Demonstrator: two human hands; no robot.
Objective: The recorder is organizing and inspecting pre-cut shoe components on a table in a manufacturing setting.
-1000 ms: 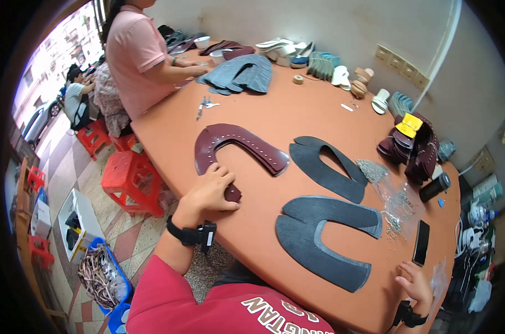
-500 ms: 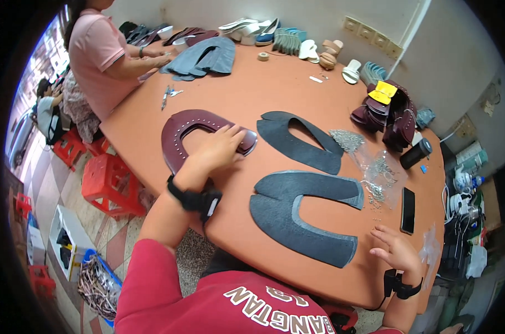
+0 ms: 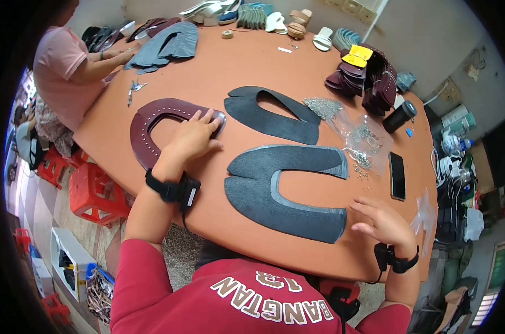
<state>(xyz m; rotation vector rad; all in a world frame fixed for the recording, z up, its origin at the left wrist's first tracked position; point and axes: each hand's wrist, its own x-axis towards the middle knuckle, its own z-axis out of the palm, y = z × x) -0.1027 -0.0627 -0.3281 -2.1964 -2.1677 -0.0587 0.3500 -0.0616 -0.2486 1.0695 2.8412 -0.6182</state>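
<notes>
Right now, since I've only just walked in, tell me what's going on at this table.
The person's left hand lies, fingers spread, over one end of a maroon curved piece with a row of pale dots. The right hand looks empty, near the end of a dark U-shaped piece. Another dark piece lies beyond that one, beside a clear bag with small metallic bits. At the far left, a co-worker in pink has both hands near a grey stack.
</notes>
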